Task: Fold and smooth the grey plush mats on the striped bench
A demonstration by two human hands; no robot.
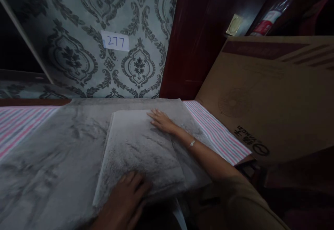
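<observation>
Fingers (154, 115) on folded grey cloth (142, 148)

Dim, cool light | wallpaper (139, 66) beyond right fingers (158, 119) paler | deep shadow below left fingers (134, 180), themselves blurred | box (284, 108) right of both stretched toward frame edge

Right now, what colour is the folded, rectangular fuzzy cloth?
The fuzzy cloth is grey, best seen in the head view.
</observation>
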